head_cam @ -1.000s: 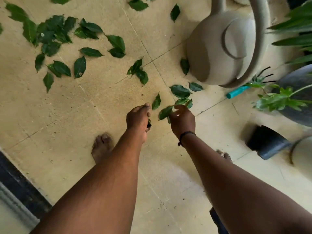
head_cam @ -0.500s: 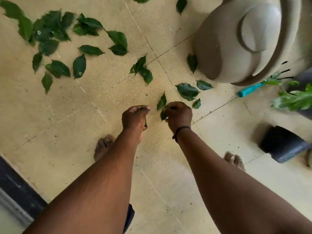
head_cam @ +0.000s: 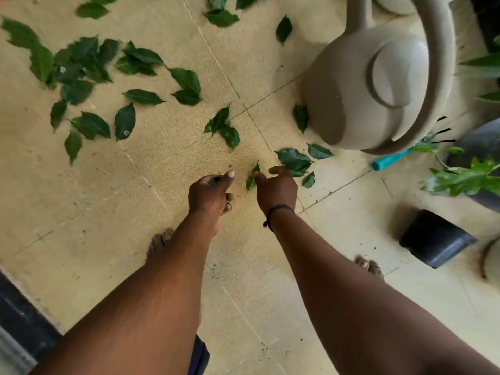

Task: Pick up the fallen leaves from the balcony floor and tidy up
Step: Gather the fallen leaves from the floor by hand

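Dozens of green fallen leaves [head_cam: 81, 66] are lying across the tiled balcony floor [head_cam: 135, 212], thickest at far left, beside a beige watering can [head_cam: 378, 85]. We are reaching our right hand [head_cam: 276, 189], thumb and forefinger parted, toward a small leaf [head_cam: 251, 180] just left of it, long axis pointing away from us. Our left hand [head_cam: 209, 194] is curling around gathered leaf bits.

Bare floor [head_cam: 162, 185] left – watering can [head_cam: 378, 85] (bulky) blocks right.

Left hand [head_cam: 209, 194] curled, seemingly gripping; right hand [head_cam: 276, 189] fingers spread.
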